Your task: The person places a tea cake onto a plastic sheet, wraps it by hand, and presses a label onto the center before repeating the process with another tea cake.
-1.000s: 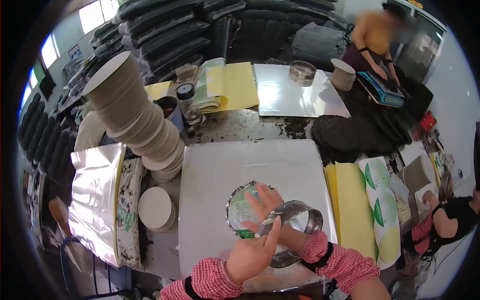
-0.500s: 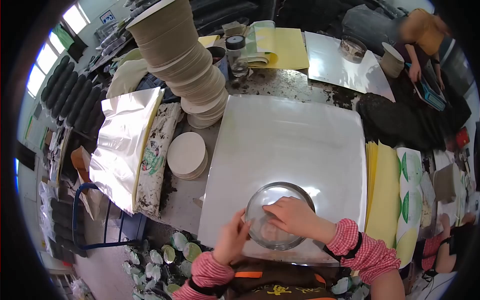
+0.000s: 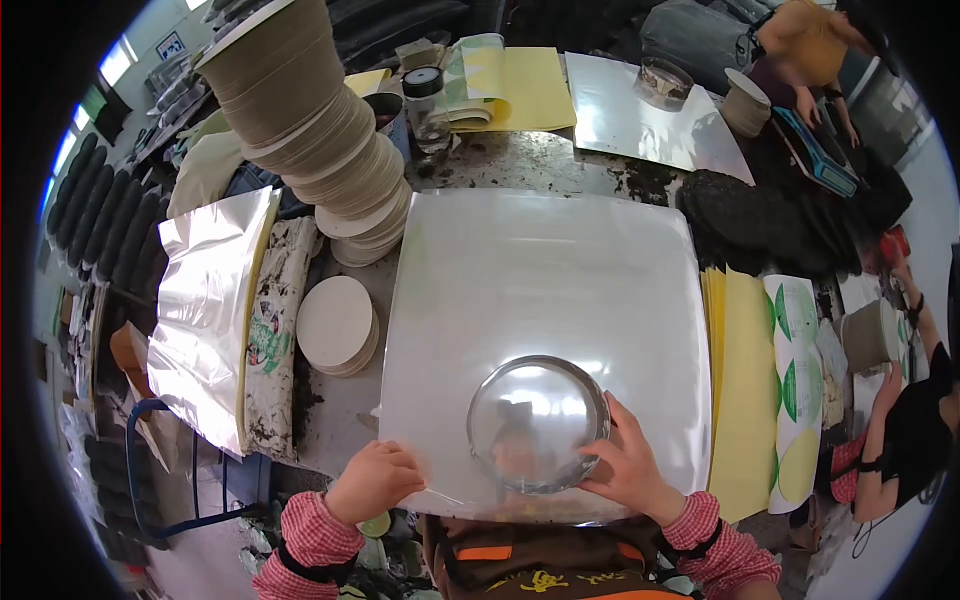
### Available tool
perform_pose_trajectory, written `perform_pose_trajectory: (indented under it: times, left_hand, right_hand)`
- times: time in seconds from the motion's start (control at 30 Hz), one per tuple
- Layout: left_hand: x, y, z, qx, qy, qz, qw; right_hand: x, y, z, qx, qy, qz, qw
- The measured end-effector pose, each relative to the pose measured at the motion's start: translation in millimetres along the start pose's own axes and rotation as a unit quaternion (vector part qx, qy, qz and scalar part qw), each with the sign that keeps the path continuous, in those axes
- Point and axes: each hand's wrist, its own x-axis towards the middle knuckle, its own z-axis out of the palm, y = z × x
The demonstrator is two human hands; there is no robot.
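Observation:
A round metal ring [image 3: 482, 462] stands on a shiny silver sheet [image 3: 540, 260] in front of me. My right hand [image 3: 632, 462] grips the ring's right side, thumb and fingers around its wall. The sheet's surface shows inside the ring, with bright reflections. My left hand [image 3: 378, 483] is at the sheet's near left corner, fingers curled together. Whatever lies in those fingers, if anything, is hidden. To the left lies a short pile of round pale discs [image 3: 338, 322].
A tall leaning stack of discs [image 3: 300, 120] rises behind the pile. Foil sheets [image 3: 205, 320] lie on a white bundle at left. Yellow sheets [image 3: 742, 390] lie at right. A jar [image 3: 427, 115] and another ring [image 3: 663, 85] stand farther back. Other people [image 3: 810, 50] work at the right.
My left hand has left the ring and moved left to the sheet's corner. The right hand has gone from inside the ring to its right side. The view has shifted slightly.

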Motion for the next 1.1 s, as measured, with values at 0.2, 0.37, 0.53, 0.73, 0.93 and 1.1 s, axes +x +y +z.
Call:
perform_pose_trajectory:
  times: [0.2,0.37,0.53,0.73,0.93,1.1]
  left_hand:
    - [2.8,26.4,-13.5,-0.022,0.249,-0.048,0.967]
    - [-2.9,-18.5,11.1,0.004,0.02,0.029,0.999]
    - [0.1,-14.1,10.9,0.037,0.014,0.035,0.999]
    - [16.7,35.0,-40.0,0.039,0.175,0.013,0.984]
    - [17.5,10.2,24.4,0.17,0.047,0.046,0.983]
    - [46.0,-35.1,-42.9,0.179,0.232,-0.108,0.95]
  right_hand:
    - [6.8,-3.6,5.7,0.001,0.026,0.027,0.999]
    - [-4.2,-4.1,-5.4,0.077,-0.003,0.053,0.996]
    - [-23.6,-35.2,-5.0,0.08,-0.056,-0.144,0.985]
    - [19.4,-59.4,31.8,0.078,-0.2,-0.212,0.953]
    - [32.3,30.7,41.1,-0.031,-0.003,0.108,0.994]
    - [-65.7,9.2,34.3,-0.093,-0.078,-0.03,0.992]
